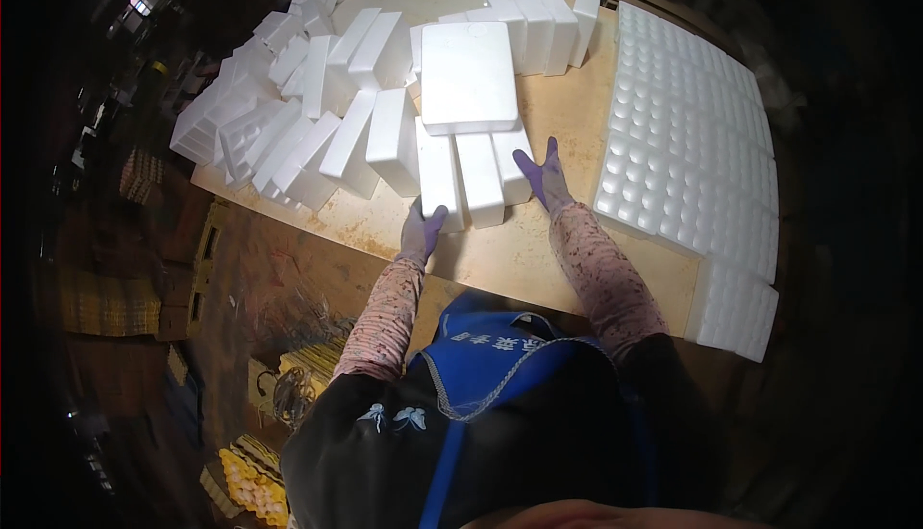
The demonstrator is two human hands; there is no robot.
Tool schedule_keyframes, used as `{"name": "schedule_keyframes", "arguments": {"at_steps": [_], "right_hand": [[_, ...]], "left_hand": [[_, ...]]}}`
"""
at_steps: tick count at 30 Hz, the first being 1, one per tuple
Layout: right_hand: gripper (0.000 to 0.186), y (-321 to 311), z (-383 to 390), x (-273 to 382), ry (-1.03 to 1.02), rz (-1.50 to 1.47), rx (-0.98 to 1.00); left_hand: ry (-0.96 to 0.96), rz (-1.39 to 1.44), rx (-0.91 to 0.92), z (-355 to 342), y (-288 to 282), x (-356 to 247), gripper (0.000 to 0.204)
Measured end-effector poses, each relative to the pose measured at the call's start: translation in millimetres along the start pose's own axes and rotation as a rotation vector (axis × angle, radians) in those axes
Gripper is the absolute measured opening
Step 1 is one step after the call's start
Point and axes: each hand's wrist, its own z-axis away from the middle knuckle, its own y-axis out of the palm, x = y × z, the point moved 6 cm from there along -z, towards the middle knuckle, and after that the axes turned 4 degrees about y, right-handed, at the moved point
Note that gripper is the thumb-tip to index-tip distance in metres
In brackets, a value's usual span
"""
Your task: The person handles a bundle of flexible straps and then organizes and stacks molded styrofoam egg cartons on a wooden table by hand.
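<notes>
My left hand (421, 233), in a purple-grey glove, grips the near lower end of an upright white foam block (437, 169). My right hand (543, 175), gloved the same way, has thumb and fingers spread beside the right-hand block (511, 164); whether it touches it is unclear. Another narrow block (480, 183) stands between them. A larger white slab (467, 73) lies across the tops of these blocks. Pink patterned sleeves cover both my forearms.
Several white foam blocks (346, 145) lean in loose rows on the pale wooden table (481, 265), across its left and back. Dimpled white foam sheets (683, 125) run along the right. Yellow stacked trays (252, 481) and cardboard stacks (111, 294) sit low at the left.
</notes>
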Motion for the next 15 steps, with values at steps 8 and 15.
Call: {"name": "schedule_keyframes", "arguments": {"at_steps": [8,15], "right_hand": [[0.062,54.4,71.1,-6.3,0.272,-0.101,0.012],[0.064,20.7,198.2,-34.7,0.377,-0.301,0.000]], "left_hand": [[0.680,-0.869,-0.140,45.0,9.1,-80.8,0.081],[0.745,-0.562,0.178,81.4,40.6,-66.1,0.061]]}}
